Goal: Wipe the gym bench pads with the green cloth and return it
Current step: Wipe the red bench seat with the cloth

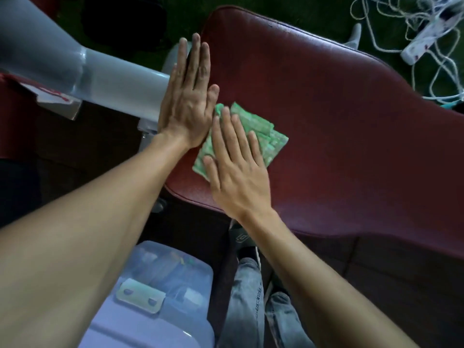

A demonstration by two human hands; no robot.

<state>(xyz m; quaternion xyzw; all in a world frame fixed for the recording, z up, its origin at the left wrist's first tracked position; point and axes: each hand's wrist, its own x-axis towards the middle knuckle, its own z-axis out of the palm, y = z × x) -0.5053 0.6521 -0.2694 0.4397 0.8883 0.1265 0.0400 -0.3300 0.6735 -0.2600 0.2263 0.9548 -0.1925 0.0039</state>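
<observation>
A dark red padded bench pad (326, 116) fills the middle and right of the view. The folded green cloth (266, 133) lies flat on the pad's near left part. My right hand (236, 167) presses flat on the cloth, fingers stretched out and slightly spread, covering its near half. My left hand (188, 96) lies flat along the pad's left edge, fingers straight and together, just left of the cloth and holding nothing.
A grey metal frame tube (82, 64) runs from the upper left to the pad's left edge. A translucent plastic box with a latch (155, 292) stands below the pad. A white power strip with tangled cords (424, 38) lies at the upper right. My jeans (253, 302) show below.
</observation>
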